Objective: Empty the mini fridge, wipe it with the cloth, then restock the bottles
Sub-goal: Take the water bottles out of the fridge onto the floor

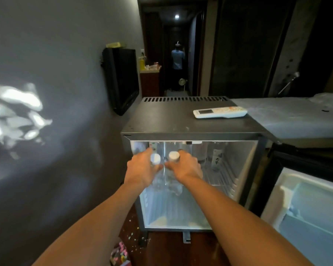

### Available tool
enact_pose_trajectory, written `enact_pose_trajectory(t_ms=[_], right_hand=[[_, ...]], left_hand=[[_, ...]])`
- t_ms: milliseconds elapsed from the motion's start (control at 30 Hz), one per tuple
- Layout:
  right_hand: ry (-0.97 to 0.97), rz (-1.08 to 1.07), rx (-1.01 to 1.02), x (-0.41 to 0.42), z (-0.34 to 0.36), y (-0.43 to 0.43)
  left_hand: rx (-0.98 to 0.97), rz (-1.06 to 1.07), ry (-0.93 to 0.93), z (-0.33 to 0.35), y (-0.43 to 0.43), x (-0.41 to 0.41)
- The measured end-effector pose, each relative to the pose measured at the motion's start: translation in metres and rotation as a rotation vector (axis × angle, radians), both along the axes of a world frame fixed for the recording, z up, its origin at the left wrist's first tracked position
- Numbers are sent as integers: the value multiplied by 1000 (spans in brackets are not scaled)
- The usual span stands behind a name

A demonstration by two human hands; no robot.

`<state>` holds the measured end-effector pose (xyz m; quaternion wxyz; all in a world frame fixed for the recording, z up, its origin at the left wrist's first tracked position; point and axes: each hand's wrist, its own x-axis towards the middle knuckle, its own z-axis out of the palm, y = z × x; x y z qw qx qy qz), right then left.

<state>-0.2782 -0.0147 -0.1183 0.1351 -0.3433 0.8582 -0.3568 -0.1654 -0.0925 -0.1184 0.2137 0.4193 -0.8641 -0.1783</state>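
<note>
Both hands, left and right, each grip a clear white-capped water bottle at the open mini fridge; keep them upright, clear of the wire shelf.

Single head-worn view, looking forward and down from above the open mini fridge, close over both forearms; wide-angle, bending the wall at left; corridor beyond, dim, perhaps out of focus.
</note>
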Motion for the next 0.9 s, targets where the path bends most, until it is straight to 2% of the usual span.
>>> enact_pose_trajectory(t_ms=[133,267,500,900], right_hand=[[70,80,192,37,11,20],[144,134,302,75,11,42],[321,237,442,130,-9,86],[228,356,601,170,-104,114]], left_hand=[[52,-26,-133,11,19,46],[69,-105,-271,17,41,87],[93,-146,-303,-6,87,143],[154,-163,-529,-102,123,181]])
